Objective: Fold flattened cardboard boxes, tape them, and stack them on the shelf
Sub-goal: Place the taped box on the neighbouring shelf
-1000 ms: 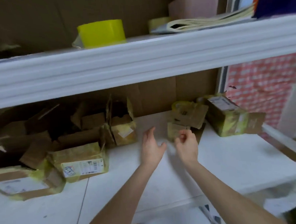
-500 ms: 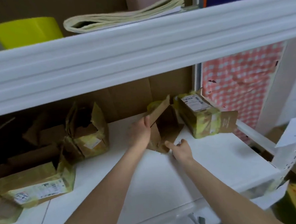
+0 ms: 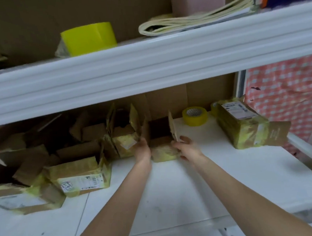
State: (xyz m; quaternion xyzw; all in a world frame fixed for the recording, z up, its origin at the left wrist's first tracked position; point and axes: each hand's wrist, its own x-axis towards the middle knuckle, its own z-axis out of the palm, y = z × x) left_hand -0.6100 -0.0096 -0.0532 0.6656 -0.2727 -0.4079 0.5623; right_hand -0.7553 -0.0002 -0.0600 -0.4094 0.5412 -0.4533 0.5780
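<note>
You have the small cardboard box (image 3: 162, 148) on the lower shelf (image 3: 210, 178), standing open-topped between your two hands. Your left hand (image 3: 143, 149) grips its left wall, fingers curled over the edge, and your right hand (image 3: 187, 148) pinches the base of the upright right flap (image 3: 173, 126). The top looks unsealed, so closing and taping are probably still to come. Watch three things. The flap is worn and streaked with old yellow tape, so a hard pull at its root could tear it along the crease. The neighbouring open box (image 3: 123, 138) sits just beside your left hand, and a sideways shove could tip it or tangle the flaps. The tape roll (image 3: 194, 116) stands on edge near the right flap, and a swinging flap could send it rolling toward the taped box (image 3: 241, 125)
</note>
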